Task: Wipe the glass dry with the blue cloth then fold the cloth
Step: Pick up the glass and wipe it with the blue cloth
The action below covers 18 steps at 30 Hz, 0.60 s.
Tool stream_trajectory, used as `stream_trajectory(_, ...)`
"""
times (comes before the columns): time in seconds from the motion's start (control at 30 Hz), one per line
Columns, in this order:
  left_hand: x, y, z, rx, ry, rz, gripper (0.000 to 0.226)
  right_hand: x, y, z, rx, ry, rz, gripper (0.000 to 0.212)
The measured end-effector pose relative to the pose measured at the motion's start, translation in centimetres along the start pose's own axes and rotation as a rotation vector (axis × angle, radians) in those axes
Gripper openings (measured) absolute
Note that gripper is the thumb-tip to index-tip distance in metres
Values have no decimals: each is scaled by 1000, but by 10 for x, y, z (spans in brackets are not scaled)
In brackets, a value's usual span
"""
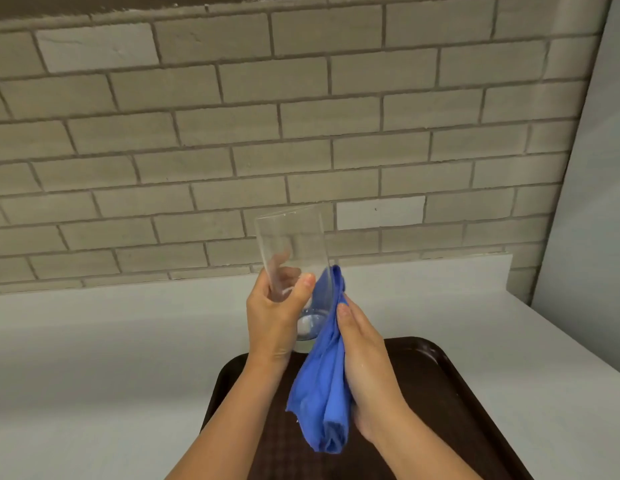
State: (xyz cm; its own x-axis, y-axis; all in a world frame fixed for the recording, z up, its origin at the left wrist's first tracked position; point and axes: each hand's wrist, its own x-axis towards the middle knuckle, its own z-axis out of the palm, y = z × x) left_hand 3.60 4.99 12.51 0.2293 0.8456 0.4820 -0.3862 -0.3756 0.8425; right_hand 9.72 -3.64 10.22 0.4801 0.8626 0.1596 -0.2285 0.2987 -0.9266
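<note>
Wiping step in hand. The left hand [272, 313] grips the glass [294, 265] near its base, raised above the tray [440, 393]. The right hand [365, 355] presses the bunched cloth [322, 393] against the glass's right side. Next: work the cloth around and inside; folding not yet begun.

A clear glass [294, 271] and a blue cloth [322, 386], both held up off the surface.

The tall, empty tumbler tilts slightly, mouth upward — the bunched cloth presses against its right side near the base and hangs down in loose folds.
</note>
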Motion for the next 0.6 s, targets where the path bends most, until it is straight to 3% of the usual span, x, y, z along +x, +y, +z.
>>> stream_trajectory(0.13, 0, 2, -3, -78, -53, -237, 50, -22, 1, 5, -219, -41, -245, 34)
stream_trajectory(0.27, -4, 3, -4, -55, -204, -365, 44, -15, -3, 7, -515, -99, -526, 40)
stream_trajectory(0.37, -7, 3, -6, -186, -302, -468, 52, 11, -23, 10, -754, -83, -732, 42)
stream_trajectory(0.47, -6, 3, -7, -289, -373, -497, 49, 35, -47, 17, -830, -69, -786, 46)
stream_trajectory(0.6, 0, 2, -5, -289, -307, -433, 48, 53, -58, 22, -607, -54, -653, 44)
